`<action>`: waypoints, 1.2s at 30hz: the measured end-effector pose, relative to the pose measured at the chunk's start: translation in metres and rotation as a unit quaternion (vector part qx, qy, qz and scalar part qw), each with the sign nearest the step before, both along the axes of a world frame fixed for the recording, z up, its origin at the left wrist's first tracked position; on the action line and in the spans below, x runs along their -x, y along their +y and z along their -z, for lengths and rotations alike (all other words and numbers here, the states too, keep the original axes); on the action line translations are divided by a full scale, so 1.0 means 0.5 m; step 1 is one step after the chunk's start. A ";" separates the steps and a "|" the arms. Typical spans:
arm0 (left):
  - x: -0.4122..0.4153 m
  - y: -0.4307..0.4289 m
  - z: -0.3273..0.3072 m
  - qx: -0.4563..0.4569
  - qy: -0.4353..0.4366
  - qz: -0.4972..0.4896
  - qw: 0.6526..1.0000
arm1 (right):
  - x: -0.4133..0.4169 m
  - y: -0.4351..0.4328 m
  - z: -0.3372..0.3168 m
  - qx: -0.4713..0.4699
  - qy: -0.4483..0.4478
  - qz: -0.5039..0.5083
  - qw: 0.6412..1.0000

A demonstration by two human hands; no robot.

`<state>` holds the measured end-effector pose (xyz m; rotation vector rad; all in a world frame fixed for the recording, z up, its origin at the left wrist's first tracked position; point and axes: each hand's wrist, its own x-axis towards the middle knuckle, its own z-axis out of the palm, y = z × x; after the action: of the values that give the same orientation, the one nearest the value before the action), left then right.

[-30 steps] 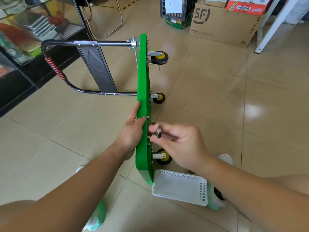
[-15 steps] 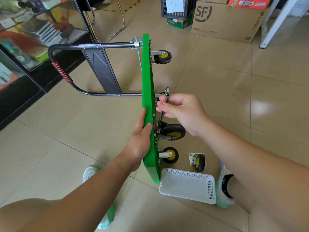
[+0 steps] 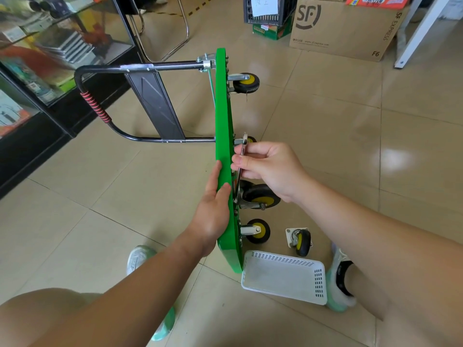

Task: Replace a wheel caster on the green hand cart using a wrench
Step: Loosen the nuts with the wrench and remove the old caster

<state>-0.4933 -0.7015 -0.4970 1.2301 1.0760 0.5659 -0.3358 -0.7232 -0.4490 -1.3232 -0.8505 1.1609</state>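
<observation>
Green and tipped on edge on the tiled floor, the hand cart (image 3: 223, 121) showed its underside to the right, where the work had just changed. A second earlier the right hand (image 3: 271, 169) had been pinching a small dark fastener against the deck. Now its grip was curled round a slim metal wrench (image 3: 242, 150), thumb and fingers closed on the shank, with the tool lying along the underside just above the large caster (image 3: 260, 196). That suggested hand-starting was over and the tightening of the replacement's mount was beginning. The left hand (image 3: 213, 209) had stayed on the deck's top face, fingers straight and pressing, holding nothing, bracing the cart. A loose caster (image 3: 300, 240), probably the old one, lay on the floor just beside a white basket (image 3: 319, 281). The wrench's lower end and whichever bolt it met were hidden behind the deck's edge and the hand, so I could not tell whether it was seated. One far wheel was mostly covered by the wrench head, and the mounting bolts were too small to count.
</observation>
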 end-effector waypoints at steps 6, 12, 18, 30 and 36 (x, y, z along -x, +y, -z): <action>0.003 0.002 0.003 -0.012 -0.006 0.010 1.000 | 0.019 -0.038 -0.012 -0.053 -0.051 -0.029 0.997; 0.010 0.002 0.000 -0.006 -0.034 0.023 0.999 | 0.061 -0.145 0.035 -0.125 -0.224 -0.102 0.961; 0.013 0.010 0.010 -0.018 -0.024 0.040 0.999 | 0.061 -0.163 0.043 -0.251 -0.303 -0.039 0.919; 0.005 0.006 0.011 -0.010 -0.013 0.011 1.000 | -0.005 -0.050 -0.009 -0.102 -0.061 0.012 0.993; 0.003 0.002 0.003 -0.014 -0.010 0.011 1.000 | -0.016 -0.002 -0.004 -0.017 -0.018 -0.020 1.000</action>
<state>-0.4950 -0.7003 -0.4987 1.2569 1.0391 0.5772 -0.3280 -0.7245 -0.4468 -1.3070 -0.9222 1.1520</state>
